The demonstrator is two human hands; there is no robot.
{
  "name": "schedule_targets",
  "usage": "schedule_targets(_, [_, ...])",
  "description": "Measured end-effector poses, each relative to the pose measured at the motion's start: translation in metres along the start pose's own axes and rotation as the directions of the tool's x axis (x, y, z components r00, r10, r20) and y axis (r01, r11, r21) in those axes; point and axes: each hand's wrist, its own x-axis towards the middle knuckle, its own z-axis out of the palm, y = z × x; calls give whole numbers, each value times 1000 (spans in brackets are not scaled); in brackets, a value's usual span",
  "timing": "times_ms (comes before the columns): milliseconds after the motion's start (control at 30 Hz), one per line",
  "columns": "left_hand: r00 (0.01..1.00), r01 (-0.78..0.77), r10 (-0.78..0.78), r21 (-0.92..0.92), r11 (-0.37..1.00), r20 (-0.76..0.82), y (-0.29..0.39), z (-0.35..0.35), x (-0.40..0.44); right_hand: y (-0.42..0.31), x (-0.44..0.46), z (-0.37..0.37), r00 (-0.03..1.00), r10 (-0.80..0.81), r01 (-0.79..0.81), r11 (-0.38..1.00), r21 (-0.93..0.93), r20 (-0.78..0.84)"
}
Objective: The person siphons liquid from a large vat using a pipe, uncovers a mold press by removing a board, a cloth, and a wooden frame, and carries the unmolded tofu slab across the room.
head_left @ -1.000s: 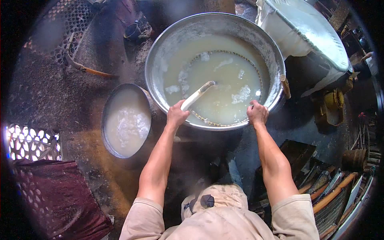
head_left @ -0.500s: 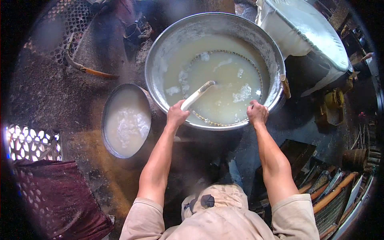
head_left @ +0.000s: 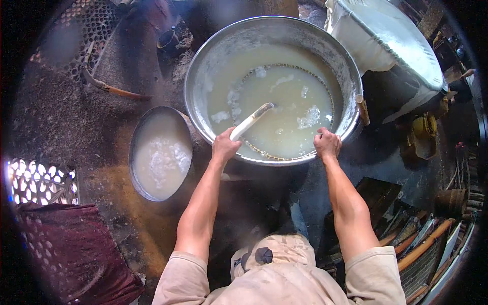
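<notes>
Hands (head_left: 225, 146) at near basin rim (head_left: 284, 163), left gripping pale rod (head_left: 250, 122)

No readable text, labels or numbers on anything.

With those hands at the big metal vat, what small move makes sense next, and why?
Perhaps ease the pale stick slightly rightward. The left hand already grips it, its far end is over the cloudy liquid, and the largest white clump floats to the right of that end, short of the right hand.
</notes>
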Motion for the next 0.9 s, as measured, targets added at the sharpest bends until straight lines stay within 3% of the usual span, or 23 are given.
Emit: schedule_targets(900, [1000, 2, -2, 7, 1000, 6, -6, 3, 3, 0, 0, 0, 1000, -25, 25, 1000, -18, -7])
